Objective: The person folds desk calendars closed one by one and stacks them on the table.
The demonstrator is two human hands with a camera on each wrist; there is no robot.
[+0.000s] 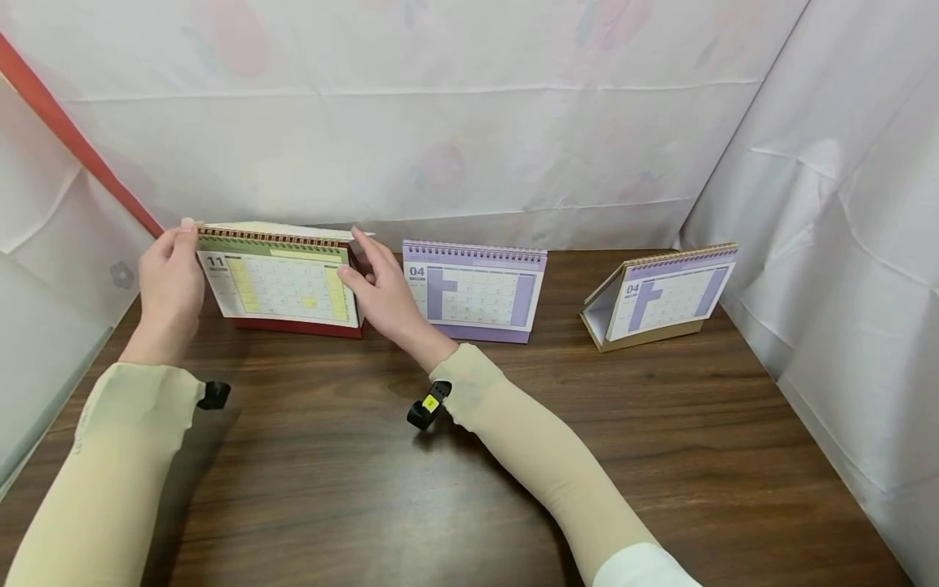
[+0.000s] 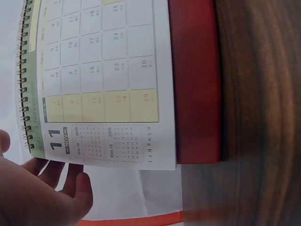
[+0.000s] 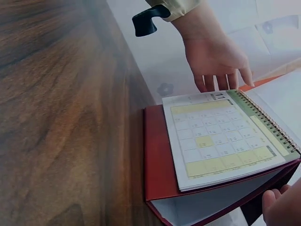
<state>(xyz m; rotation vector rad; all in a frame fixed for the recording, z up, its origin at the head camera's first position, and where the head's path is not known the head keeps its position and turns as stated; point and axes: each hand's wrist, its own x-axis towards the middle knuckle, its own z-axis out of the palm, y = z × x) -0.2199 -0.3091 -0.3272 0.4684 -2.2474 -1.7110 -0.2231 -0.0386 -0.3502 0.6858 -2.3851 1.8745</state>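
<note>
A red-based desk calendar stands at the back left, its page marked 11 facing forward. My left hand holds its left edge; in the left wrist view the fingers reach behind the page. At the other end, my right hand grips the upper right corner, thumb over the front and other fingers toward the back. In the right wrist view, the calendar shows its hollow side, and my right hand is mostly cut off. A loose white page lies over the spiral binding at the back.
Right of my right hand stands a purple desk calendar marked 04. Farther right, another 04 calendar on a tan base stands angled. Behind the dark wooden table hangs a white printed cloth. A red strip runs along the left.
</note>
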